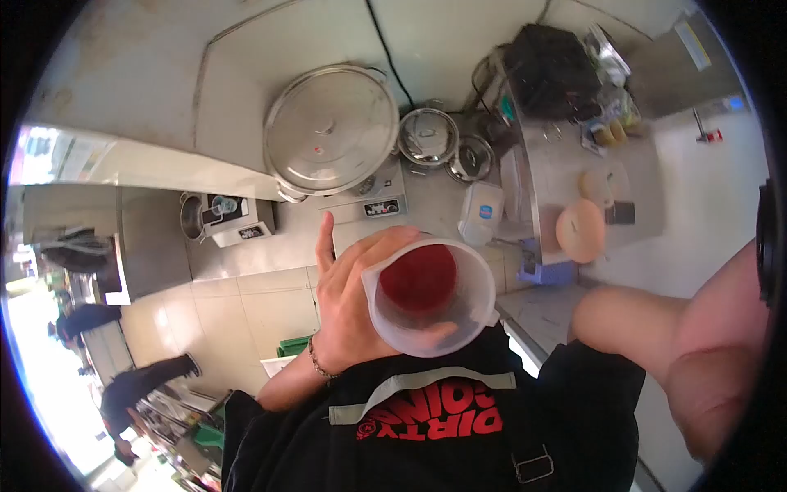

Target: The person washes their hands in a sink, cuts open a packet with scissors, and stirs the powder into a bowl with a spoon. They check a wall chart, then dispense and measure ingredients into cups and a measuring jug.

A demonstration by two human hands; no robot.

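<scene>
My left hand (348,299) is wrapped round a translucent plastic measuring jug (471,299), held in front of my chest with its mouth towards me. Dark red liquid (418,279) lies in the jug. One finger sticks out to the side, away from the jug, and another digit shows through the clear wall. A bracelet is on the left wrist. On the right side my bare right arm (631,324) is bent and raised, with a black band at the edge of view; the right hand itself lies outside the picture.
Ahead, a steel counter carries a large lidded stockpot (332,131), two smaller lidded pots (429,137), induction cookers (381,207) and a white-lidded tub (482,213). A pink bowl (580,231) and black bag (553,70) are on the right counter. People (143,394) stand far left.
</scene>
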